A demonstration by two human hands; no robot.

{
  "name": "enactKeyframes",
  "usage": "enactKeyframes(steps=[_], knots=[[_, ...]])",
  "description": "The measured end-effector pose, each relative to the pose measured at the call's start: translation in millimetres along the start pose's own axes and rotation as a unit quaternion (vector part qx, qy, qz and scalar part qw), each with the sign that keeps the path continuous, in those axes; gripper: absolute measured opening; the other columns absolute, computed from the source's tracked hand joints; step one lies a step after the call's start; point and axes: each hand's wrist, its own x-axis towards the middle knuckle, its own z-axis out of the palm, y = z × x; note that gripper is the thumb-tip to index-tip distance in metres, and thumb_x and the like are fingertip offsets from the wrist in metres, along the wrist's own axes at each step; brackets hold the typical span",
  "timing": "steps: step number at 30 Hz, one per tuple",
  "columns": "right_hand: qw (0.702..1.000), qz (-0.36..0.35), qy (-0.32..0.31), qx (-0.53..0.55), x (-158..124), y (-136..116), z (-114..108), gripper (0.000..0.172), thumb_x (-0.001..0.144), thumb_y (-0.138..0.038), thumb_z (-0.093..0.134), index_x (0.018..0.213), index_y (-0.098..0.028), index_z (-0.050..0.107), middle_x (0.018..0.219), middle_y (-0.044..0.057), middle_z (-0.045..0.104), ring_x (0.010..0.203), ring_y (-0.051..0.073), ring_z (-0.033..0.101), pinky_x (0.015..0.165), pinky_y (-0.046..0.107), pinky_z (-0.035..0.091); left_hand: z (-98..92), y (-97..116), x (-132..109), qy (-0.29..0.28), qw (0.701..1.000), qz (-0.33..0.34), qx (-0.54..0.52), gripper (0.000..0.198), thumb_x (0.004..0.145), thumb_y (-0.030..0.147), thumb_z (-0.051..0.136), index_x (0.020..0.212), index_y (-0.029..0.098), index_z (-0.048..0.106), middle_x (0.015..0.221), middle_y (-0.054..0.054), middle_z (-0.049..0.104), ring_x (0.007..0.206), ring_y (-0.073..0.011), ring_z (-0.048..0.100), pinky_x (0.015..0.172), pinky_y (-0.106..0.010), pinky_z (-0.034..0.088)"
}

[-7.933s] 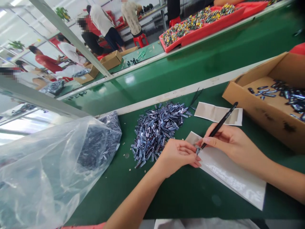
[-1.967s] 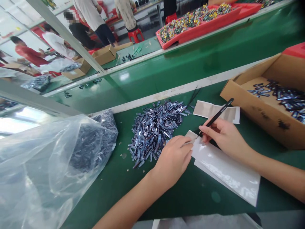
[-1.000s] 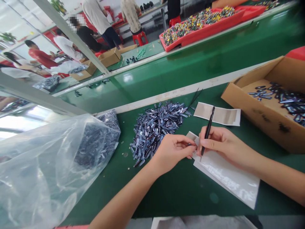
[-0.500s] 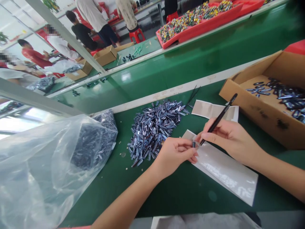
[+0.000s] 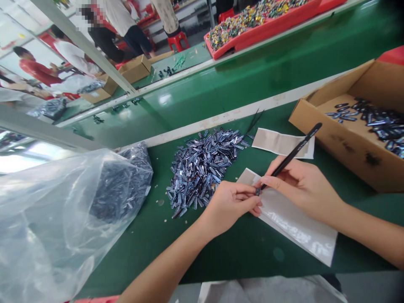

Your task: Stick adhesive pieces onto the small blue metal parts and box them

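Observation:
Black tweezers (image 5: pixel 295 152) with pale lettering slant up out of my right hand (image 5: pixel 299 183), which is closed around them like a pen. Their tip reaches down to the fingertips of my left hand (image 5: pixel 232 206). Between those pinched fingertips is a small dark plastic piece (image 5: pixel 258 191), mostly hidden by the fingers. Under both hands lies a pale sheet with a glossy film (image 5: pixel 296 227). Left of my left hand spreads a heap of shiny dark blue-black pieces (image 5: pixel 202 168).
A clear plastic bag (image 5: pixel 116 189) of similar pieces lies at left. At right stands a cardboard box (image 5: pixel 337 147) holding more pieces. A second pale sheet (image 5: pixel 282 143) and a thin black two-pronged tool (image 5: pixel 252 122) lie behind. Across the green divider are a red tray (image 5: pixel 246 44) and several people.
The tweezers have tilted lower to the right, and their tip has come against the small piece at my left fingertips. The piece now shows less. The whole view has shifted slightly.

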Motion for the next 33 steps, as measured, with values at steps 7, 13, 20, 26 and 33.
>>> enactKeyframes(steps=[7, 13, 20, 26, 33], knots=[[0.997, -0.038, 0.014, -0.064, -1.6, 3.7, 1.0, 0.013, 0.084, -0.029, 0.06, 0.073, -0.023, 0.058, 0.069, 0.0, 0.065, 0.062, 0.017, 0.063, 0.051, 0.029, 0.05, 1.0, 0.6, -0.3, 0.004, 1.0, -0.003, -0.029, 0.012, 0.074, 0.016, 0.068, 0.078, 0.005, 0.068, 0.06, -0.004, 0.066, 0.057, -0.0105, 0.065, 0.063, -0.021, 0.057], [0.991, -0.08, 0.027, -0.103, -6.4, 4.5, 0.0, 0.012, 0.086, -0.031, 0.058, 0.075, -0.025, 0.058, 0.073, 0.002, 0.065, 0.064, 0.018, 0.062, 0.053, 0.032, 0.048, 0.8, 0.0, -1.9, -0.007, 0.998, 0.009, -0.069, 0.016, 0.073, 0.018, 0.07, 0.08, 0.005, 0.068, 0.063, -0.006, 0.068, 0.06, -0.0126, 0.067, 0.065, -0.024, 0.058], [0.996, -0.063, 0.032, -0.05, -8.6, 1.7, -0.8, 0.012, 0.086, -0.028, 0.06, 0.075, -0.024, 0.057, 0.07, -0.001, 0.063, 0.062, 0.015, 0.061, 0.05, 0.026, 0.049, 0.3, 0.9, -1.9, -0.002, 0.998, 0.005, -0.066, 0.017, 0.072, 0.019, 0.072, 0.079, 0.004, 0.068, 0.063, -0.006, 0.067, 0.059, -0.0129, 0.067, 0.065, -0.024, 0.058], [0.997, -0.055, 0.03, -0.05, -6.5, 1.0, 0.7, 0.012, 0.085, -0.028, 0.06, 0.075, -0.023, 0.058, 0.068, -0.001, 0.063, 0.06, 0.015, 0.061, 0.048, 0.026, 0.048, 0.9, 1.4, -1.6, 0.002, 0.998, 0.002, -0.063, 0.016, 0.072, 0.018, 0.071, 0.079, 0.004, 0.068, 0.061, -0.005, 0.067, 0.058, -0.0124, 0.067, 0.064, -0.022, 0.058], [0.992, -0.086, 0.028, -0.093, -7.0, 2.8, -1.3, 0.01, 0.085, -0.027, 0.058, 0.075, -0.024, 0.058, 0.07, 0.001, 0.065, 0.062, 0.018, 0.063, 0.05, 0.03, 0.048, -0.5, 2.1, -2.8, -0.007, 0.998, 0.002, -0.066, 0.015, 0.072, 0.017, 0.071, 0.08, 0.005, 0.068, 0.062, -0.005, 0.067, 0.059, -0.0119, 0.067, 0.064, -0.022, 0.058]])
